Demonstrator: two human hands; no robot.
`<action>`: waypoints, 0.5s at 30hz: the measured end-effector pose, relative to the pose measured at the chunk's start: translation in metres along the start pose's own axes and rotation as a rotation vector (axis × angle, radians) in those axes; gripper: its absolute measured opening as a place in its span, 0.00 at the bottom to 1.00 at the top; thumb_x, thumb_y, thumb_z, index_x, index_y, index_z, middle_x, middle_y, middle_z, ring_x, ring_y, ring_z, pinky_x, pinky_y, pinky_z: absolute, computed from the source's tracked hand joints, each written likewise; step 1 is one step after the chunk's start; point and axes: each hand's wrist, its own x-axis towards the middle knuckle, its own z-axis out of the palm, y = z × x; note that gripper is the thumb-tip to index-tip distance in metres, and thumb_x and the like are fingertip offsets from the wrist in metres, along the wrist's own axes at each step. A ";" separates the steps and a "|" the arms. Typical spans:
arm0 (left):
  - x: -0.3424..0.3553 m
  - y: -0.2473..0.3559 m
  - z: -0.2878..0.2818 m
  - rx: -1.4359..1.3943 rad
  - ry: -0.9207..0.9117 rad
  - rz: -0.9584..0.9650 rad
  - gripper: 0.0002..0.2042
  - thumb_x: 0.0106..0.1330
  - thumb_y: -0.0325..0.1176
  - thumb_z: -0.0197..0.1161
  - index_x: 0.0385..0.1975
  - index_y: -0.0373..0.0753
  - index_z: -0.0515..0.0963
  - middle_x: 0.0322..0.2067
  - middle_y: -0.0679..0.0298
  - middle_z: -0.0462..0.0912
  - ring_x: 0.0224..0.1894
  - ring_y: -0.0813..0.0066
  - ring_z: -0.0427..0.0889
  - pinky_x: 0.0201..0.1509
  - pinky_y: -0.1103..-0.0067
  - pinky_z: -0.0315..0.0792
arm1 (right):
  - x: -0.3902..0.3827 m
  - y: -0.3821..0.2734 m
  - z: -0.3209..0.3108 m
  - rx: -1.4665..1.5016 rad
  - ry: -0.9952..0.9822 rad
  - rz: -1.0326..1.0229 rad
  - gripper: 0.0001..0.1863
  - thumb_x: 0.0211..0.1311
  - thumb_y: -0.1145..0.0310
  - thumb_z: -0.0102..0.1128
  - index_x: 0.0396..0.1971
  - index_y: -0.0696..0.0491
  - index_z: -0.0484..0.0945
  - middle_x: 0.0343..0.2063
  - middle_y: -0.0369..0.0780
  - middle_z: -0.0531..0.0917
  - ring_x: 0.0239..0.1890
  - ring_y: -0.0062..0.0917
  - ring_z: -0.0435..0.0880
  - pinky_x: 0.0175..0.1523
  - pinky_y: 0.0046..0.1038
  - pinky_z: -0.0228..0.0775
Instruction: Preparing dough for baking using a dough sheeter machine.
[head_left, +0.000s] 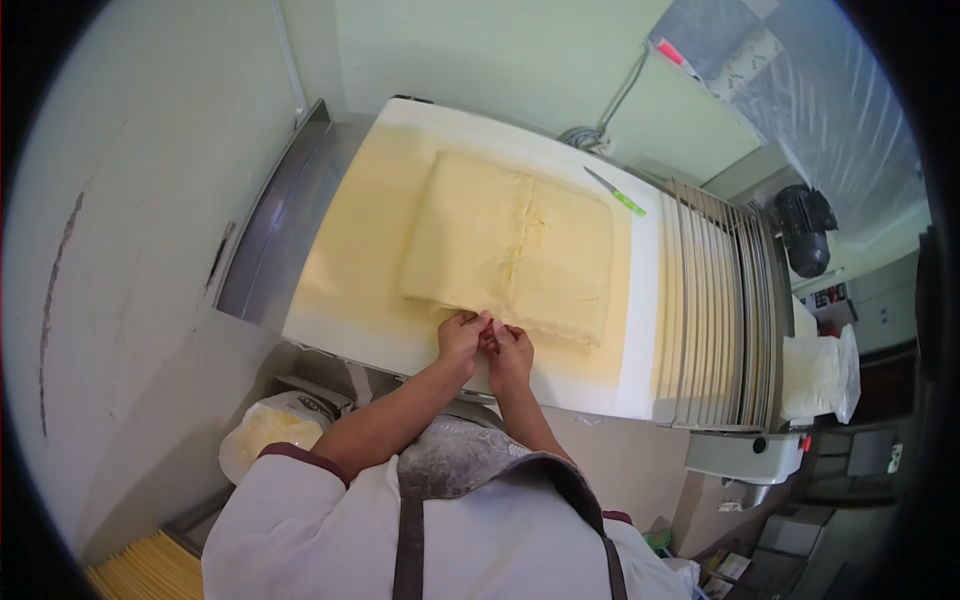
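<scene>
A folded slab of pale yellow dough lies on the white belt of a dough sheeter. My left hand and my right hand meet at the slab's near edge, close together. Their fingertips pinch at the dough's edge, fingers curled. My forearms come up from below, over a flour-dusted apron.
A small knife with a green handle lies on the belt behind the dough. The sheeter's slatted guard and motor stand to the right. A bag of yellowish stuff sits low at the left. A steel side tray borders the wall.
</scene>
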 end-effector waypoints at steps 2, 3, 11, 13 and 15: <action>-0.006 0.007 0.000 -0.007 -0.046 0.010 0.08 0.64 0.32 0.63 0.35 0.35 0.74 0.29 0.63 0.80 0.31 0.77 0.79 0.36 0.83 0.76 | 0.010 -0.004 0.005 0.012 -0.048 -0.069 0.12 0.60 0.72 0.63 0.38 0.55 0.69 0.27 0.37 0.78 0.20 0.17 0.71 0.29 0.19 0.71; -0.011 0.018 -0.001 -0.036 -0.104 -0.103 0.08 0.64 0.32 0.64 0.34 0.35 0.74 0.30 0.63 0.80 0.31 0.76 0.80 0.37 0.82 0.77 | 0.009 -0.003 0.003 0.008 -0.051 -0.064 0.12 0.60 0.72 0.63 0.38 0.55 0.69 0.27 0.37 0.78 0.20 0.17 0.71 0.29 0.19 0.71; -0.003 0.016 -0.010 -0.052 0.019 -0.012 0.10 0.64 0.33 0.64 0.38 0.33 0.75 0.35 0.60 0.80 0.37 0.73 0.80 0.43 0.79 0.77 | -0.003 -0.002 0.002 -0.106 -0.103 0.120 0.08 0.61 0.71 0.62 0.38 0.54 0.74 0.29 0.35 0.79 0.21 0.17 0.73 0.27 0.20 0.69; -0.010 0.020 -0.009 -0.057 -0.024 -0.013 0.10 0.64 0.32 0.63 0.38 0.33 0.75 0.34 0.60 0.80 0.37 0.73 0.80 0.44 0.79 0.77 | 0.012 -0.001 0.003 -0.098 -0.101 0.114 0.09 0.61 0.69 0.62 0.38 0.54 0.74 0.30 0.35 0.79 0.21 0.17 0.73 0.28 0.21 0.70; -0.017 0.033 -0.011 -0.053 -0.068 -0.084 0.09 0.64 0.31 0.63 0.37 0.33 0.76 0.34 0.61 0.80 0.37 0.73 0.81 0.43 0.79 0.77 | 0.014 0.001 0.002 -0.091 -0.099 0.113 0.09 0.62 0.68 0.62 0.38 0.53 0.73 0.30 0.34 0.79 0.20 0.17 0.73 0.29 0.22 0.71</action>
